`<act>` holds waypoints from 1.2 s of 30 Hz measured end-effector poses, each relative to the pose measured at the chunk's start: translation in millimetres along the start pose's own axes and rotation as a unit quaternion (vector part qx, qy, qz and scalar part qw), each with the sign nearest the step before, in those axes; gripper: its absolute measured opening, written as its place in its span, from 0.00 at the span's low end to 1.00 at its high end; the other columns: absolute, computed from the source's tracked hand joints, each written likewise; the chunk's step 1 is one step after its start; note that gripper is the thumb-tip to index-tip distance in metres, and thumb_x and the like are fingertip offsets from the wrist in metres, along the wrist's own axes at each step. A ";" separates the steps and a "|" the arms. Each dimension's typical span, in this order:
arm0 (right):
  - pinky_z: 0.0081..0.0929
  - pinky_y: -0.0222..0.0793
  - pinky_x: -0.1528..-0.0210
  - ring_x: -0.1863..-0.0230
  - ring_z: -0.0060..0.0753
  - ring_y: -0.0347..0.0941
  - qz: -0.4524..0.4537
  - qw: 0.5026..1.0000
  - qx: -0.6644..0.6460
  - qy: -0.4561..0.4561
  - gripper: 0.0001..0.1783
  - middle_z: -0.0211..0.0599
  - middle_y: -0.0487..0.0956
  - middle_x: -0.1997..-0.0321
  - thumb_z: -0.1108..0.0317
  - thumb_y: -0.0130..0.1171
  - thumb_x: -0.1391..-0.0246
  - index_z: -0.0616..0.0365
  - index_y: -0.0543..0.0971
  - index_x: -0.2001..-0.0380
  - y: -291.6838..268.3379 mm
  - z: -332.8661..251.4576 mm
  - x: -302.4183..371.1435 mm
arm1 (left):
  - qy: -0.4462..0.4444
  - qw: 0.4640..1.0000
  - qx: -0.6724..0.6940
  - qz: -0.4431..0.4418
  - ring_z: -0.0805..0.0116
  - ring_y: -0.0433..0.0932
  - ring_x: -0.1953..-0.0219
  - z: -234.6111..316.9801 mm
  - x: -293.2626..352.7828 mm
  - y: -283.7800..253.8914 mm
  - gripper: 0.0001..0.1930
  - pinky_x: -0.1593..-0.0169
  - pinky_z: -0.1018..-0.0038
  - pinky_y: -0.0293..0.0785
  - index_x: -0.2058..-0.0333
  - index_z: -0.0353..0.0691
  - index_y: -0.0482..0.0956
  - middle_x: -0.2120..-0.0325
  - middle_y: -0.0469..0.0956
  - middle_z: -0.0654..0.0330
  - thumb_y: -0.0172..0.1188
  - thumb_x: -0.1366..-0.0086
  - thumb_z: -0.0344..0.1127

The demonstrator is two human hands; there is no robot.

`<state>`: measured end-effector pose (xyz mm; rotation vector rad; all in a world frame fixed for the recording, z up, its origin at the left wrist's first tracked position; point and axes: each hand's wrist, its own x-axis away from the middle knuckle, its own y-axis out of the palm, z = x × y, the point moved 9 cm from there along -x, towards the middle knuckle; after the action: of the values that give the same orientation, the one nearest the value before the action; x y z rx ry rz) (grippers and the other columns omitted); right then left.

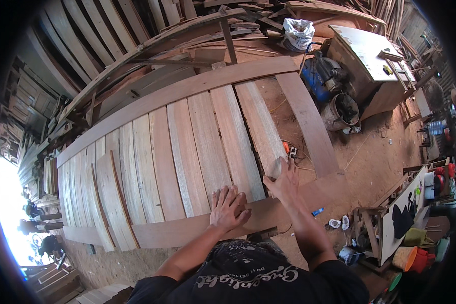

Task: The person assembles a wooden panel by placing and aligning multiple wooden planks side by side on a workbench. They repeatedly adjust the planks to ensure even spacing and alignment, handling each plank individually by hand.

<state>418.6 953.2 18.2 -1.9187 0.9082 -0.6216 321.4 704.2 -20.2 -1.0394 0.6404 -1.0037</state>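
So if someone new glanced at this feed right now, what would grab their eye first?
First the big wooden panel filling the middle: pale planks laid side by side inside a darker frame. Both hands rest at its near edge, the left hand flat on the plank ends and the right hand against the end of the rightmost plank. Beyond that, a blue motor beside a bucket at upper right on the dirt floor.
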 end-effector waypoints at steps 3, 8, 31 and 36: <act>0.59 0.60 0.17 0.20 0.73 0.62 -0.002 1.000 0.003 0.004 0.57 0.73 0.64 0.18 0.48 0.82 0.51 0.63 0.69 0.23 -7.1 -5.2 -1.2 | -0.009 1.000 0.006 -0.011 0.36 0.55 0.16 1.0 -0.7 -3.8 0.42 0.17 0.27 0.41 0.24 0.53 0.76 0.20 0.64 0.47 0.67 0.31 0.67; 0.60 0.57 0.17 0.20 0.72 0.62 0.000 1.000 0.017 0.012 0.57 0.71 0.65 0.19 0.46 0.80 0.51 0.60 0.69 0.22 -8.9 -10.1 -2.2 | -0.004 1.000 -0.002 0.003 0.36 0.55 0.16 0.8 -2.2 -1.0 0.41 0.17 0.27 0.43 0.25 0.53 0.77 0.20 0.65 0.48 0.69 0.32 0.65; 0.65 0.60 0.19 0.22 0.76 0.62 0.028 0.999 0.004 -0.027 0.57 0.71 0.64 0.18 0.43 0.81 0.50 0.58 0.70 0.23 42.0 20.1 -8.7 | 0.023 0.999 0.035 -0.018 0.36 0.50 0.15 49.1 -36.0 30.0 0.44 0.17 0.25 0.37 0.22 0.49 0.72 0.17 0.59 0.47 0.67 0.29 0.65; 0.58 0.63 0.19 0.21 0.71 0.66 -0.026 0.995 -0.078 -0.055 0.57 0.71 0.68 0.20 0.42 0.81 0.45 0.61 0.68 0.21 42.8 42.4 -24.4 | 0.047 0.998 0.035 -0.011 0.37 0.52 0.15 68.8 -61.6 38.1 0.42 0.17 0.26 0.36 0.22 0.49 0.72 0.18 0.63 0.49 0.67 0.28 0.63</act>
<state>419.6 980.2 -40.9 -2.1011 0.8595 -0.4813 365.9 793.2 -28.9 -0.9434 0.6667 -1.0908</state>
